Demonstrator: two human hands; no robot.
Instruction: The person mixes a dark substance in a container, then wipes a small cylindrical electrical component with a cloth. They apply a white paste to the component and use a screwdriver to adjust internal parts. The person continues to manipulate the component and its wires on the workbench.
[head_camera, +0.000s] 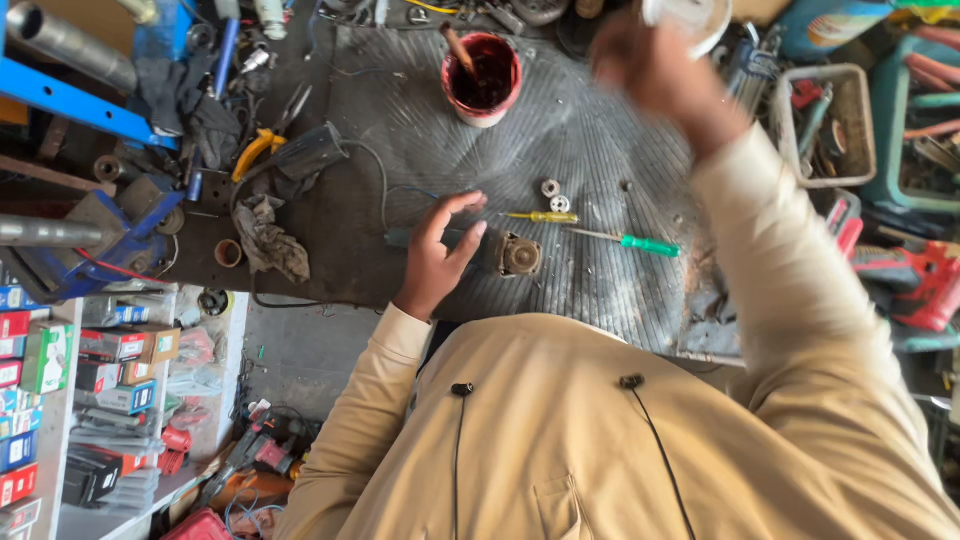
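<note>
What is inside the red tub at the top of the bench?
The red tub holds dark reddish grease with a stick standing in it. The grease covers the tub's bottom.

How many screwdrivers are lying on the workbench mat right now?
2. A yellow-handled screwdriver lies just right of the left hand, and a green-handled screwdriver lies farther right, below the raised right arm. More may be hidden in the clutter around the mat's edges.
</note>
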